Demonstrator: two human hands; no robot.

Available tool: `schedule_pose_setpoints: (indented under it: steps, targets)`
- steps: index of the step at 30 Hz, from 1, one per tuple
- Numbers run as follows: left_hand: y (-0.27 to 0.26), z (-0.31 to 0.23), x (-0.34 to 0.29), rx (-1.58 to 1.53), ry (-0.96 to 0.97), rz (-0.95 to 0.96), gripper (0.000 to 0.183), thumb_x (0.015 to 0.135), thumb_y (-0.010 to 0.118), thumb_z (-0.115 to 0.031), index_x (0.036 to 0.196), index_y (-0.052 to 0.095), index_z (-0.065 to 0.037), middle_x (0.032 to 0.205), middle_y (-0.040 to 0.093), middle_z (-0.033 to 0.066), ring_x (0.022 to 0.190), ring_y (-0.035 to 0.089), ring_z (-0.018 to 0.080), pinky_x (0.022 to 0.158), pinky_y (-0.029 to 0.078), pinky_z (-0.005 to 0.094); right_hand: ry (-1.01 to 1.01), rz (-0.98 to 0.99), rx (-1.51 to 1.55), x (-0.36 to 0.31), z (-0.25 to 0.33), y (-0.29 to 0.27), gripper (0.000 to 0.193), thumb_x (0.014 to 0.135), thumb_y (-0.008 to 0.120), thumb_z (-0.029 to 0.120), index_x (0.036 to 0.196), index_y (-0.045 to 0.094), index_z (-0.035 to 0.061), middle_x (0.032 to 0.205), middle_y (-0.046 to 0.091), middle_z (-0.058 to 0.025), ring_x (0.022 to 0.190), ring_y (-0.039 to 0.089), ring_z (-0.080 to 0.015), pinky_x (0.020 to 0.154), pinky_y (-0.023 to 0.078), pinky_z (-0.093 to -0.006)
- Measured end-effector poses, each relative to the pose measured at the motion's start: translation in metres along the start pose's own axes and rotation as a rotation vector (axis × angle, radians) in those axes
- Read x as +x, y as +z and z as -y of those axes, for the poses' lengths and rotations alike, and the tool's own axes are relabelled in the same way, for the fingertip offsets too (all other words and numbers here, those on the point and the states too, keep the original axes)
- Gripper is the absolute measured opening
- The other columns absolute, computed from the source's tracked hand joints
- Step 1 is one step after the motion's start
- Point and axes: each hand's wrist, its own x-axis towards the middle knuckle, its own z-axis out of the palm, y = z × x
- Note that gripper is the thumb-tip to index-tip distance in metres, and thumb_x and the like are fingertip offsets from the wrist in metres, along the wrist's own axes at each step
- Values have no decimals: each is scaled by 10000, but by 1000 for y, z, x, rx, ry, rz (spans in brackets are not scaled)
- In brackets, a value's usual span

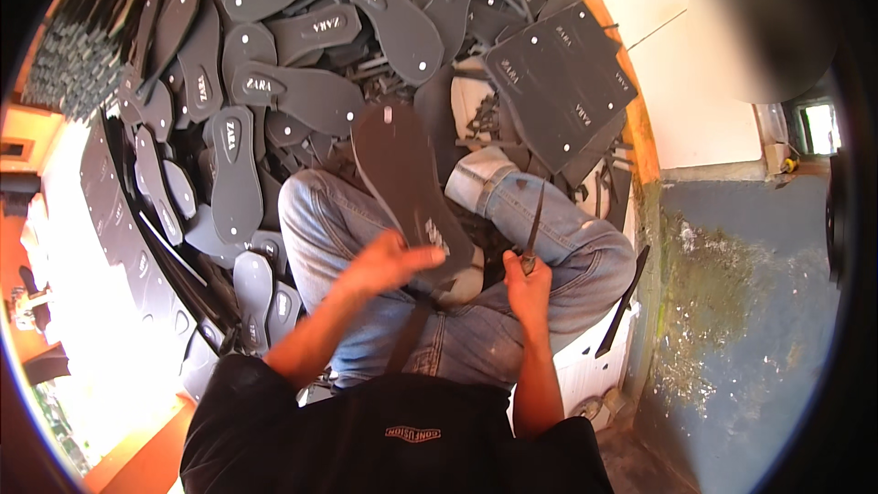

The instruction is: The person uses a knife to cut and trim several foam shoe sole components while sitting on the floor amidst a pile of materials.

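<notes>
Stained blue-grey wall (732,311), white tiles (668,64), sunlit floor (82,293)

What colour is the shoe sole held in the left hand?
Dark grey, with a small white marking; the shoe sole in the left hand shows in the head view.

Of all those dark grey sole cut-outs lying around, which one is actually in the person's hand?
The long sole angled up over the jeans, gripped by the left hand. The others lie loose in the pile beyond; the right hand holds a knife.

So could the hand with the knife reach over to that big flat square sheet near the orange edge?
Probably not easily. The right hand grips the knife, and the raised knee lies between it and the grey sheet, which sits farther away.
</notes>
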Motion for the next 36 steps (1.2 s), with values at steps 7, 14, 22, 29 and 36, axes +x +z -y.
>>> schedule_pose_setpoints:
  steps: [7,14,22,29,36]
  targets:
    - [-54,-185,129,1,584,-288,615,878,558,-485,1179,491,47,1064,616,145,899,614,197,842,490,287,-94,-31,-15,4,-2,14,302,836,647,188,690,528,-48,517,462,-105,486,403,-159,492,382,-346]
    - [45,-15,233,-79,-5,-132,426,859,628,-309,1142,541,-3,956,609,116,741,613,194,716,542,313,-54,-135,203,8,-10,12,314,839,655,189,645,519,-17,515,497,-46,481,419,-103,466,372,-303]
    - [101,-12,261,71,-4,-316,480,815,670,-285,1138,515,33,1037,612,129,726,619,160,602,527,278,-32,-160,269,15,-15,11,289,848,650,172,646,518,13,523,518,-12,487,433,-78,457,365,-270]
    - [65,-38,177,-458,325,-181,273,904,560,-193,1142,530,-61,1053,627,69,885,633,181,696,536,307,-58,-354,629,13,-13,5,302,888,601,159,636,468,58,525,465,0,422,394,-64,397,295,-226]
    - [-43,21,27,-614,165,-316,267,916,546,-218,1123,531,-51,1085,622,96,934,629,199,746,527,322,-120,-309,732,-7,3,-1,220,901,567,127,720,466,53,561,471,-34,432,392,-86,411,324,-234]
